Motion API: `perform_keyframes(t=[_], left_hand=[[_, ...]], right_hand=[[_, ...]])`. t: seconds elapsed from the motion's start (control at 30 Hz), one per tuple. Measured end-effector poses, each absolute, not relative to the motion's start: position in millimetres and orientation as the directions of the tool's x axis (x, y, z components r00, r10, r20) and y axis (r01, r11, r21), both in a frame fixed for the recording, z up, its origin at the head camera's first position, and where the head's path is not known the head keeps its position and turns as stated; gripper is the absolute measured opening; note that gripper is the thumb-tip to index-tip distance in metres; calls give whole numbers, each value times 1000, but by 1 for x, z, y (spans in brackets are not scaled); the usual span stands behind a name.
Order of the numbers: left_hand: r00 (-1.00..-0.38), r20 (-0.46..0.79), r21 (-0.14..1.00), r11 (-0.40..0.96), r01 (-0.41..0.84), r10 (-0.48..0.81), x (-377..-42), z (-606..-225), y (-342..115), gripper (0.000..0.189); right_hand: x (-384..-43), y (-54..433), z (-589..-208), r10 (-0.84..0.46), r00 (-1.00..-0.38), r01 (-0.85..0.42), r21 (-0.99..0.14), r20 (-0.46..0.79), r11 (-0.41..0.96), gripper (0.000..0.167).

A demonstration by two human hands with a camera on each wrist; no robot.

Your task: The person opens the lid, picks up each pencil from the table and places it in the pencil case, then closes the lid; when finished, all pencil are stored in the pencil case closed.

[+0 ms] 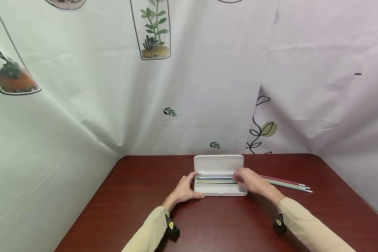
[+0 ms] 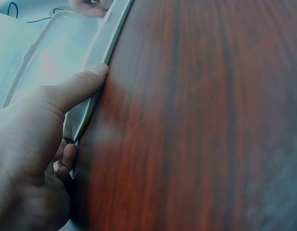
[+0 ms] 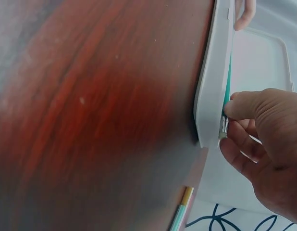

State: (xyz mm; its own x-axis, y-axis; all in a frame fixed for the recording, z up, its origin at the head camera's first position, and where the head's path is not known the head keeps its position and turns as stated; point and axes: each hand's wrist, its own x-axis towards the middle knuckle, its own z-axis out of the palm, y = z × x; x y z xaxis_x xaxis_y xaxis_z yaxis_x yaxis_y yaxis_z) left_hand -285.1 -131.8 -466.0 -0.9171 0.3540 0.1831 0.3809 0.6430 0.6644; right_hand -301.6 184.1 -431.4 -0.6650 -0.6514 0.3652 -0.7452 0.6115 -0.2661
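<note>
An open white pencil case [image 1: 211, 189] lies on the table, its lid [image 1: 218, 163] raised at the back. Several pencils [image 1: 209, 181] lie lengthwise in its rear section. My left hand [image 1: 183, 189] grips the case's left end, thumb along the front edge and fingers at the far side. At the other end, my right hand [image 1: 251, 181] reaches into the case. In the right wrist view, its thumb and fingers pinch a green pencil [image 3: 228, 89] near the metal band and eraser end.
More pencils [image 1: 289, 184] lie in a loose bundle right of the case, white-tipped ends toward the right. The dark red wooden table [image 1: 217, 224] ends at a hanging printed cloth [image 1: 192, 87] behind the case.
</note>
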Motion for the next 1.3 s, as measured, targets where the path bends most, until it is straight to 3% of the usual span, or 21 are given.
perform_keyframes(t=[0.27,0.57,0.9,1.3], left_hand=[[-913,195,661,640,393,359,-285,-466,-132,87],[-902,209,654,632,415,377,-286,-464,-132,86],[-906,211,658,632,410,367,-286,-466,-133,86],[-912,194,670,630,392,362,-286,-467,-132,86]], right_hand=[[-300,192,-431,-629,-680,-730,-271,377,627,20],[-290,253,-434,-548,-679,-705,-227,488,672,23],[-264,321,-446,-413,-795,-544,-221,443,810,22],[-254,361,-453,-352,-836,-465,-202,422,862,22]])
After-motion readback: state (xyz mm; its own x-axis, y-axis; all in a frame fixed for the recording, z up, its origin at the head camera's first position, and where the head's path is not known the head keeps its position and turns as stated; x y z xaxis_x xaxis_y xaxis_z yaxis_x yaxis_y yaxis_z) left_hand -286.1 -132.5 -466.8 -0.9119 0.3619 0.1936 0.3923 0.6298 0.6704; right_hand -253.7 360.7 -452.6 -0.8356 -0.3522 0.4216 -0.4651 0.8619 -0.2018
